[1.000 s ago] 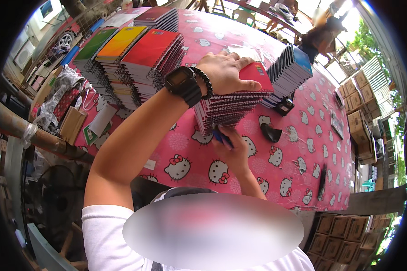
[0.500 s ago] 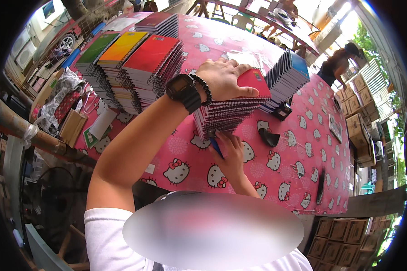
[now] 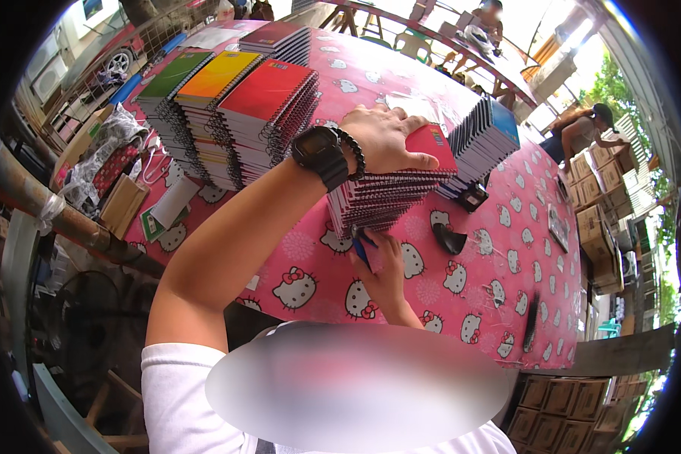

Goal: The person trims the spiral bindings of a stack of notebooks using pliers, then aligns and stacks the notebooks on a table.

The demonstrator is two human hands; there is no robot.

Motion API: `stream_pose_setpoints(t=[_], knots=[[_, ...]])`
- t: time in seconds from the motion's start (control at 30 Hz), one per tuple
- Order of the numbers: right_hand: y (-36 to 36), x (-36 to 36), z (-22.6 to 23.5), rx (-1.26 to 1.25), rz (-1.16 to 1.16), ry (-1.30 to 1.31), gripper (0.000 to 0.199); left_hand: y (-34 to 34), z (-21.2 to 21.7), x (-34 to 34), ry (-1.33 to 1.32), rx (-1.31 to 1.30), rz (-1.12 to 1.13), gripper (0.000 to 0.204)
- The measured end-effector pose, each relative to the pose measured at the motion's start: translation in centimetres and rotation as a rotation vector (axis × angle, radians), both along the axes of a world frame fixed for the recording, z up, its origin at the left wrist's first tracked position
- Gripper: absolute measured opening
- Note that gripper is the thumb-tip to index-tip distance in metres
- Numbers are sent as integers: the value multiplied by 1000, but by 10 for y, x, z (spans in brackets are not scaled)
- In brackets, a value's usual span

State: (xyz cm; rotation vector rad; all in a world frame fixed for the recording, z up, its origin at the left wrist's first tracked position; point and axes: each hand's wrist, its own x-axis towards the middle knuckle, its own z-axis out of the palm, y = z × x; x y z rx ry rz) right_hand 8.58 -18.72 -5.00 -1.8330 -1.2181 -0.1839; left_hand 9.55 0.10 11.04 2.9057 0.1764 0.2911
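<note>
My left hand, with a black watch and a beaded bracelet on its wrist, lies spread on top of a stack of red spiral notebooks. The notebooks' page edges and wire bindings face me. Low at the near side of this stack, my right hand is closed around blue-handled pliers. Their dark jaws are at the bottom bindings; whether they grip a wire is too small to tell.
Stacks of green, yellow and red notebooks stand at left, blue ones at right. A black curved object lies on the pink tablecloth. A person bends over cardboard boxes at far right.
My right hand has shifted slightly down and its fingers have loosened a little around the pliers. My left hand keeps its place on the stack. The person at far right has leaned toward the boxes.
</note>
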Motion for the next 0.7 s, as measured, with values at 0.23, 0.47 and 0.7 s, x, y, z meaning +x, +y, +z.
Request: stream_pose_setpoints(t=[0.23, 0.47, 0.7], knots=[[7, 6, -5, -60, 36, 7, 42, 0, 0, -2, 10, -16, -3, 93], [0, 11, -24, -17, 212, 896, 39, 0, 2, -3, 21, -24, 0, 93], [3, 6, -3, -99, -7, -204, 45, 1, 1, -1, 6, -12, -5, 94]])
